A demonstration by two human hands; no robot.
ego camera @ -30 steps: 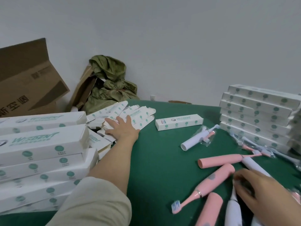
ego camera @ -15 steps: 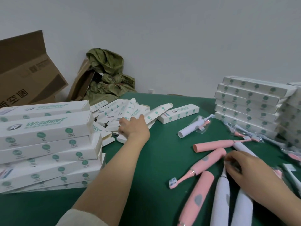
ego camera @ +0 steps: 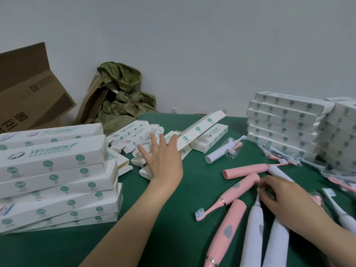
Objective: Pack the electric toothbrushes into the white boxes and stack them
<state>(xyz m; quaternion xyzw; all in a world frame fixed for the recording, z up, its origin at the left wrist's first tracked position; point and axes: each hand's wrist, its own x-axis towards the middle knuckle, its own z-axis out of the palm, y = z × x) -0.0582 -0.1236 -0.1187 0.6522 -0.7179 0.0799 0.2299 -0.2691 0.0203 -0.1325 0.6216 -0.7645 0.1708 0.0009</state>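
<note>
Loose pink toothbrushes [ego camera: 238, 187] and white toothbrushes [ego camera: 254, 226] lie on the green table [ego camera: 173, 218] at the lower right. My right hand [ego camera: 283, 199] lies over them, its fingers curled on the thin end of a white toothbrush. My left hand [ego camera: 163, 162] reaches over a heap of flat unfolded boxes [ego camera: 134, 135]. It holds one long white box [ego camera: 202, 130] by its near end, lifted and tilted up to the right. Stacks of closed white boxes stand on the left [ego camera: 55, 176] and on the right [ego camera: 283, 124].
A closed box [ego camera: 213, 139] lies behind the lifted one. A white handle in a plastic bag [ego camera: 223, 151] and bagged brush heads [ego camera: 279, 158] lie mid-table. A brown carton [ego camera: 28, 93] and a green cloth bundle [ego camera: 123, 93] sit at the back left by the wall.
My left hand has drawn one white box out of the heap and raised it, tilted. My right hand has stayed on the toothbrushes. The camera has tipped down a little.
</note>
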